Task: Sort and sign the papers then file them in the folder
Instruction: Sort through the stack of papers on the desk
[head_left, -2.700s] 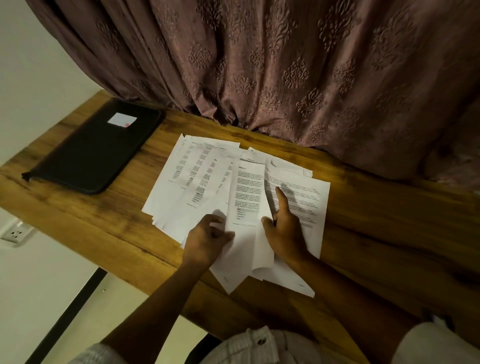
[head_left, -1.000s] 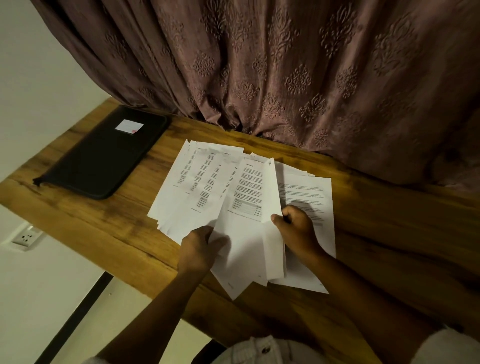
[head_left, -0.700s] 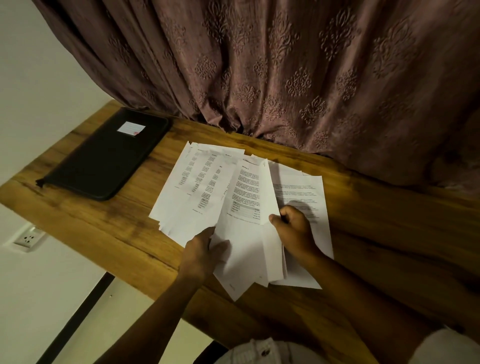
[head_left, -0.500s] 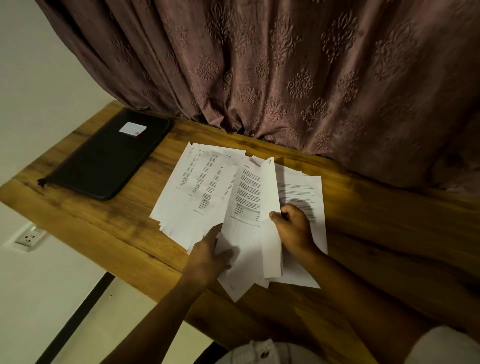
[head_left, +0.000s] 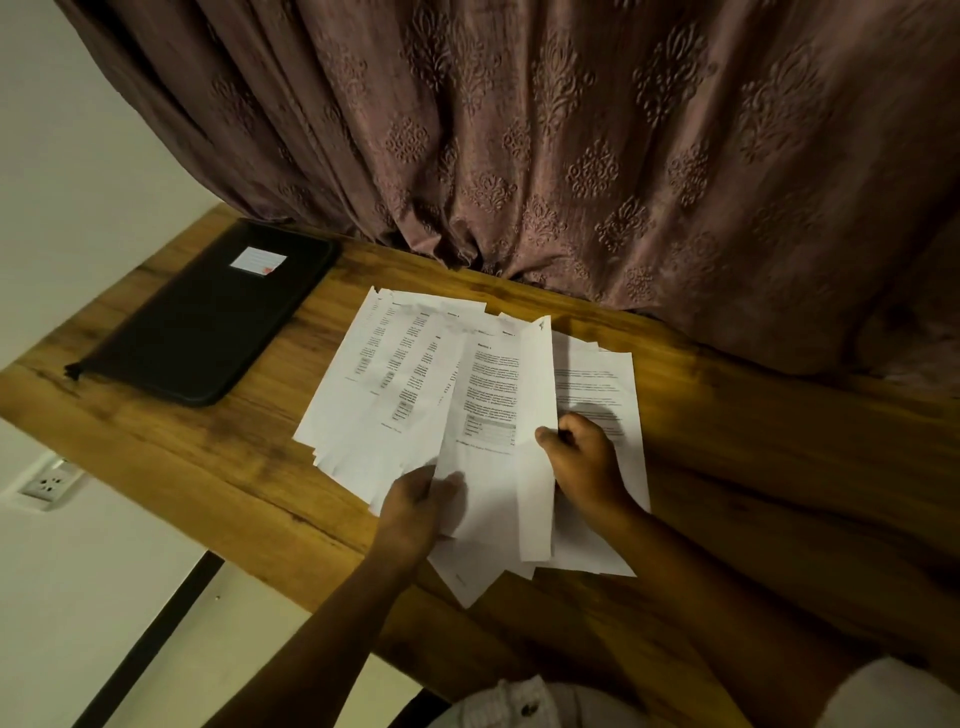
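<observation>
Several printed white papers (head_left: 395, 384) lie fanned out on the wooden table (head_left: 171, 457). My right hand (head_left: 582, 462) pinches the edge of one sheet (head_left: 535, 441) and holds it raised on its side, blank back showing. Beside it my left hand (head_left: 415, 499) grips the near edge of the text sheet (head_left: 483, 415) lying left of the raised one. Another printed sheet (head_left: 597, 384) lies flat under my right hand. A closed black zip folder (head_left: 208, 322) with a small white label rests at the table's far left.
A patterned mauve curtain (head_left: 571, 156) hangs along the far edge of the table. A wall socket (head_left: 49, 483) sits below the table's left end. Bare wood stretches to the right of the papers.
My right hand curled from a flat, pointing pose into a pinch and lifted one sheet on edge. My left hand shifted slightly right along the near edge of the papers.
</observation>
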